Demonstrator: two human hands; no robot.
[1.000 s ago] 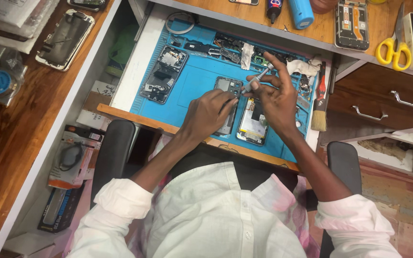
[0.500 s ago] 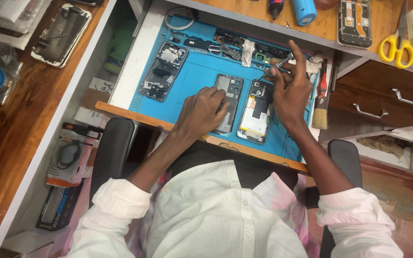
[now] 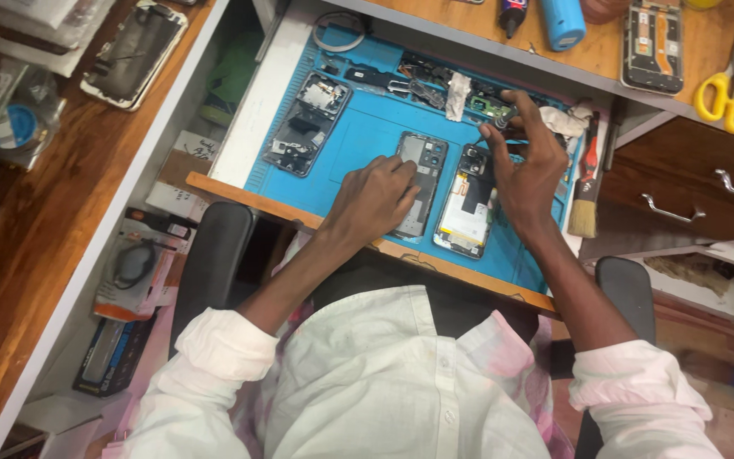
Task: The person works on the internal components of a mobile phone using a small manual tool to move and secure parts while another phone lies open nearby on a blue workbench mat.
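Your right hand pinches a thin screwdriver between thumb and fingertips, tip down at the top edge of the opened phone, which lies face down with its battery showing, near the middle of the blue work mat. Just left of it, almost touching, sits a grey phone frame; your left hand lies flat and closed-fingered over its lower left side, holding nothing.

The mat's near edge runs along a wooden lip right under your left wrist, so there is little room toward you. Open mat lies to the left, between the frame and a second dismantled phone near the mat's left edge. The far edge is crowded with small parts and a circuit board, close to your right fingertips. To the right, a brush lies along the mat's right border, just beside your right wrist. Above, on the tabletop, yellow scissors sit well apart.
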